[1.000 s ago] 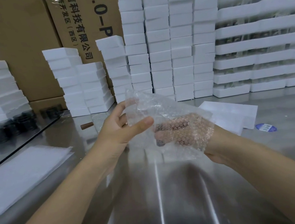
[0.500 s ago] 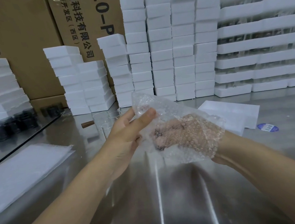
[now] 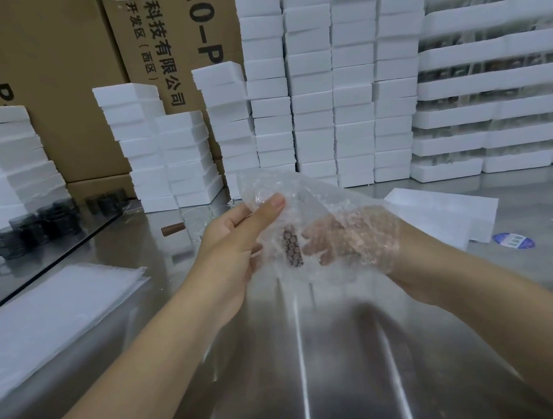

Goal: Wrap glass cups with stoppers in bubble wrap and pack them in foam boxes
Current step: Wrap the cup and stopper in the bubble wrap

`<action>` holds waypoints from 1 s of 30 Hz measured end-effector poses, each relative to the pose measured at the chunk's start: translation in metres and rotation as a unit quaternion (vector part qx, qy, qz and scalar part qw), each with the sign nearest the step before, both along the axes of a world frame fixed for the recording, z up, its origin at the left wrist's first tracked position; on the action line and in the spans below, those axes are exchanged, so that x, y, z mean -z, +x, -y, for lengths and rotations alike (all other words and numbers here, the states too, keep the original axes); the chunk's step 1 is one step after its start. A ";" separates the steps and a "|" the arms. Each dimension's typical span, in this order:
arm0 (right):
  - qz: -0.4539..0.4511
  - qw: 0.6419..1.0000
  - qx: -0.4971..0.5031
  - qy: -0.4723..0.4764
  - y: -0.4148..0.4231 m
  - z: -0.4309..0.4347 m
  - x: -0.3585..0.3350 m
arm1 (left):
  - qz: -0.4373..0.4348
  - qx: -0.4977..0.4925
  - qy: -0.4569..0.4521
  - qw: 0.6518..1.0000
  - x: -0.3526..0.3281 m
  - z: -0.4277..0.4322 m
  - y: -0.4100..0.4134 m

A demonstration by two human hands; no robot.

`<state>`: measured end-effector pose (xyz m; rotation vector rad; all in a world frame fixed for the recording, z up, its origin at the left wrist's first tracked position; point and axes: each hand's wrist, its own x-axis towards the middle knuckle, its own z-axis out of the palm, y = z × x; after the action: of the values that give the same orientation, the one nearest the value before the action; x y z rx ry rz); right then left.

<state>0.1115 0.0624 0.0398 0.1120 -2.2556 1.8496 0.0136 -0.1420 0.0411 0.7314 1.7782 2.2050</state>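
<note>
Head: brown stopper [image 3: 293,250] inside bubble wrap [image 3: 329,203]; left hand [image 3: 237,241] pinches its edge.

Crumpled clear bubble wrap [image 3: 319,201] is held above the steel table [image 3: 319,359], a brown stopper [image 3: 293,250] seen upright inside; white foam boxes [image 3: 314,101] are stacked at the table's far edge.

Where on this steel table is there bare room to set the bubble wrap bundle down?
Widest bare patch: the steel table nearest the person, at the middle, bordered left by the sheet stack. A smaller one lies right, nearer than the blue label and white foam piece. Crowded: foam boxes along the back, dark cups far left, loose stopper between.
</note>
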 end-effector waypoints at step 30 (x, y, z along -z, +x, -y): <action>0.005 0.966 0.054 -0.254 -0.001 0.005 -0.027 | 0.045 0.020 -0.038 0.998 -0.001 0.004 -0.003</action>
<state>0.1110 0.0576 0.0664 -0.1037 -1.6809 2.2963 0.0104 -0.1455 0.0423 0.6350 1.7766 2.0988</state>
